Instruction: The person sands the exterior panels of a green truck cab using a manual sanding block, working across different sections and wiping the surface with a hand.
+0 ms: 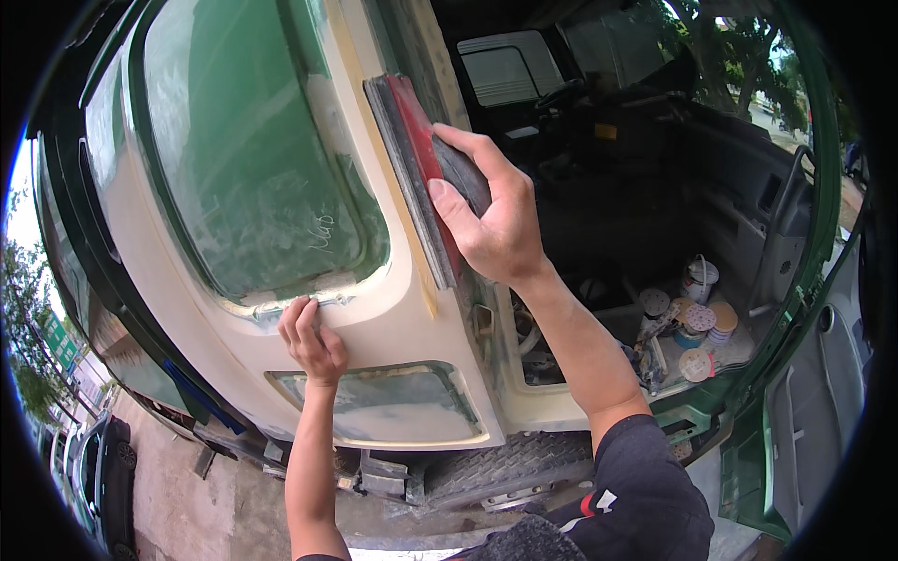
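Observation:
My right hand [500, 210] is wrapped round the dark handle of a long sanding block [407, 126] with a red body and a grey-black base. The block lies lengthwise against the cream-coated pillar [351, 56] beside the cab's door opening. Bent fingers of my left hand [313, 341] hook over the lower edge of the recessed green panel [253, 159], with the thumb folded near them. Pale filler and sanding marks show around that recess. Below the left hand sits a smaller recess [402, 402] in the same cream side panel.
Sanding discs [700, 318], a white can [700, 274] and a sander-like tool [650, 365] stand on the cab floor at right. An open green door [814, 421] borders that side. A tyre [505, 472] is below the cab. Parked cars [98, 477] stand at far left.

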A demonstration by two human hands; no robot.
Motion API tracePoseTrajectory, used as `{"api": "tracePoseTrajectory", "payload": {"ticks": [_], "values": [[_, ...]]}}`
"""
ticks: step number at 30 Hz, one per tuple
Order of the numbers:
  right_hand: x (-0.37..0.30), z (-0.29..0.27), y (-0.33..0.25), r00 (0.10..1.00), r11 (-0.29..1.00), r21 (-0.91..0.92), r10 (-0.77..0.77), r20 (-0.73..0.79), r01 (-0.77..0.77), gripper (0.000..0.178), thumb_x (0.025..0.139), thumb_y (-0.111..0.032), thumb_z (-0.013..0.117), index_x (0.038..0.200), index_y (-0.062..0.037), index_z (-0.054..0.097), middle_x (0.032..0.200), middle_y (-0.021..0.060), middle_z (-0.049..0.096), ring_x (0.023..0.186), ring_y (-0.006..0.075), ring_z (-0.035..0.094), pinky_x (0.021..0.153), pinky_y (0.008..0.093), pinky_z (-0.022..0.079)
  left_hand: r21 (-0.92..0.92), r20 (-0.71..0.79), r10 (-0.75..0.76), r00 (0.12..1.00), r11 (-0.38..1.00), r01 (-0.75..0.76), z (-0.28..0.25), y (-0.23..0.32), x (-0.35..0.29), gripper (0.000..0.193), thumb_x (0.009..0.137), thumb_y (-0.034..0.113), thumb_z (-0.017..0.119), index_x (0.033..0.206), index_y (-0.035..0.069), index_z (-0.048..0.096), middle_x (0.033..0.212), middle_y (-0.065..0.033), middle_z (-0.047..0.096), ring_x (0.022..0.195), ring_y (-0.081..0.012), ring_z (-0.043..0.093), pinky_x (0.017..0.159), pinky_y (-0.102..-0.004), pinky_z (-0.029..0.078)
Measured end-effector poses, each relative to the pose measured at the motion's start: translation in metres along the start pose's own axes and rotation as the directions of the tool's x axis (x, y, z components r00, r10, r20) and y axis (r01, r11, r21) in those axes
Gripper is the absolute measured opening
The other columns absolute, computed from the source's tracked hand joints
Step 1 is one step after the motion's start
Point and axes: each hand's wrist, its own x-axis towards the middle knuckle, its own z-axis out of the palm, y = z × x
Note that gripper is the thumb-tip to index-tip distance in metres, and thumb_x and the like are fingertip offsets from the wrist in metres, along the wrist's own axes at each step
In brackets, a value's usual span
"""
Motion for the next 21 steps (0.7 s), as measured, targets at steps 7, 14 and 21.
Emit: {"api": "tracePoseTrajectory", "payload": {"ticks": [7,14,21], "values": [[0.112,0.009,0.004,0.998,0.999,-0.038,-0.022,-0.054,0.02,0.042,0.096,-0.023,0.07,0.133,-0.003,0.064,0.115,0.0157,0.075,0.104,0.0232,0.072,0.093,0.0335,0.057,-0.024,0.023,-0.022,0.999,0.999,0.022,0.008,0.0,-0.004,0.043,0.082,0.008,0.055,0.123,-0.002,0.062,0.126,-0.0228,0.063,0.117,-0.0437,0.058,0.108,-0.0542,0.043],[0.032,0.006,0.005,1.0,0.996,0.087,-0.016,0.007,0.016,0.045,0.097,-0.018,0.067,0.137,-0.0002,0.061,0.112,0.0148,0.074,0.102,0.0225,0.072,0.097,0.0347,0.055,-0.013,0.014,-0.031,0.999,0.999,0.031,-0.001,-0.001,-0.004,0.043,0.082,0.008,0.054,0.124,-0.002,0.062,0.126,-0.0228,0.062,0.117,-0.0433,0.057,0.108,-0.054,0.043],[0.108,0.014,0.005,0.988,0.995,0.002,-0.1,-0.116,0.101,0.043,0.089,-0.021,0.071,0.127,-0.0016,0.067,0.101,0.0229,0.077,0.092,0.0324,0.077,0.088,0.0383,0.06,-0.014,0.025,0.001,1.0,1.0,0.0,0.005,-0.001,-0.002,0.043,0.082,0.009,0.054,0.123,-0.003,0.062,0.127,-0.0232,0.062,0.118,-0.0432,0.057,0.109,-0.054,0.042]]}}
